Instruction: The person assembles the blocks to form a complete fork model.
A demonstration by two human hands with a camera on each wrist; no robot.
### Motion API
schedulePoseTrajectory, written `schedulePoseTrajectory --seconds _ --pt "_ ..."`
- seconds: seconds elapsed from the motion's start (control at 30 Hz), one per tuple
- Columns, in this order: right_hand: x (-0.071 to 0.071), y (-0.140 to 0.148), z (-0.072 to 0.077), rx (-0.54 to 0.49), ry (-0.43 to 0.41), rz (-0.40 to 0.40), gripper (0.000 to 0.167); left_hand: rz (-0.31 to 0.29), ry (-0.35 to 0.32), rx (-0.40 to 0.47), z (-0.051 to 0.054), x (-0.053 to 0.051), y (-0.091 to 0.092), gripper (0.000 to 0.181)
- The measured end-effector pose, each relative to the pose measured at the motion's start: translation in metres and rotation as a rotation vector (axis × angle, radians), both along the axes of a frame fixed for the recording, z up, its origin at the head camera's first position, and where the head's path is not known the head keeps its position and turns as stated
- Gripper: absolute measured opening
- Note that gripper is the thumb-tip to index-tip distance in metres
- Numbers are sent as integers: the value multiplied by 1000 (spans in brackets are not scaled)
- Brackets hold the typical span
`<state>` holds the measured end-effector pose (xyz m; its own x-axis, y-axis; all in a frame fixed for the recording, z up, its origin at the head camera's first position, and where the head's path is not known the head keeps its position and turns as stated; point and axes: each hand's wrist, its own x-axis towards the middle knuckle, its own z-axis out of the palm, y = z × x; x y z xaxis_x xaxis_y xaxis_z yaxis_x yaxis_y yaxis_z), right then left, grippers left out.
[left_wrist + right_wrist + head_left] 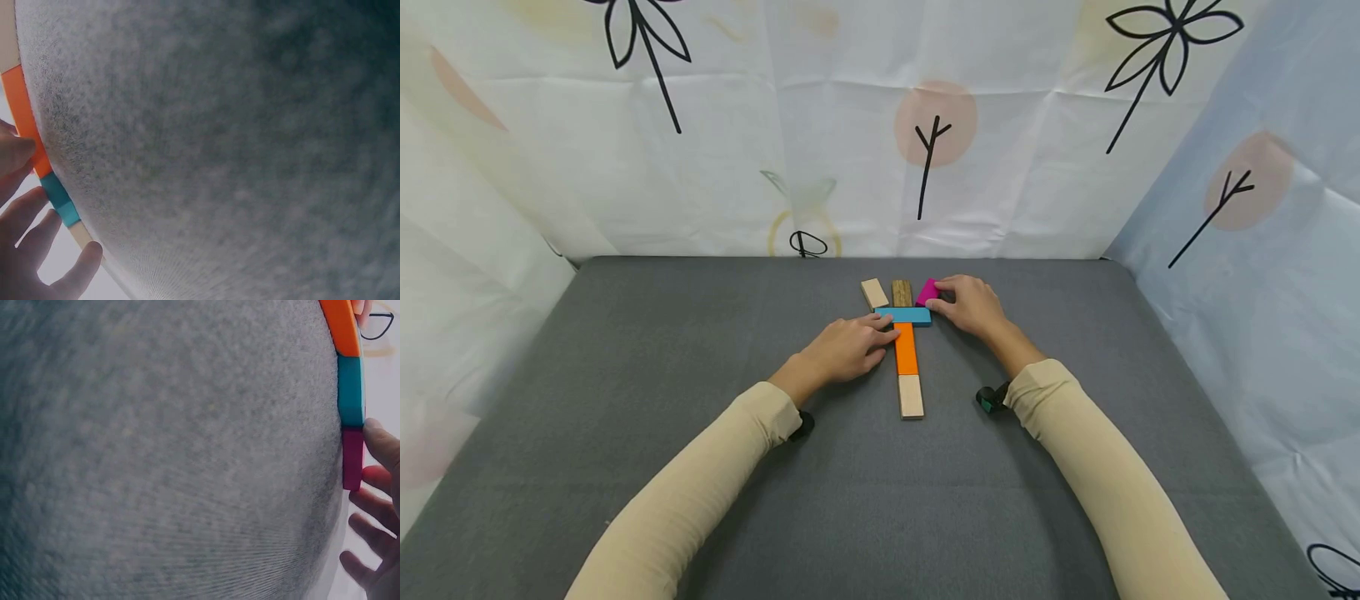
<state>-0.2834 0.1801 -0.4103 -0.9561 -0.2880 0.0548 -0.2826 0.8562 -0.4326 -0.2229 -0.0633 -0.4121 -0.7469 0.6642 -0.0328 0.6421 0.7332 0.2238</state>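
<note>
Flat blocks lie in a figure on the grey surface. A blue block (pixel 913 317) lies crosswise, with an orange block (pixel 907 357) below it and a pale wooden block (pixel 911 398) at the bottom. Above the blue one, a brown block (pixel 902 292) stands in the middle and another pale block (pixel 874 293) slants to the left. My left hand (pixel 846 348) rests its extended fingers on the blue and orange blocks. On the upper right, my right hand (pixel 970 304) pinches a magenta block (pixel 352 459) between thumb and finger, against the blue block's end.
The grey cloth-covered table (pixel 625 375) spreads around the blocks. White printed fabric (pixel 850 167) rises behind its far edge, and more fabric (pixel 1285 275) hangs along the right side. A dark wrist device (pixel 991 398) sits under the right cuff.
</note>
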Motion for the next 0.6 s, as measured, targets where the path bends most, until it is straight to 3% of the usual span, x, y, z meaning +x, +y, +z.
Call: schedulePoseTrajectory --seconds 0.23,0.6 --pt "-2 6 -4 -28 0 32 52 -5 -6 -5 0 -1 3 43" --pt "-1 26 3 69 37 55 58 -13 -31 -60 12 -6 6 44"
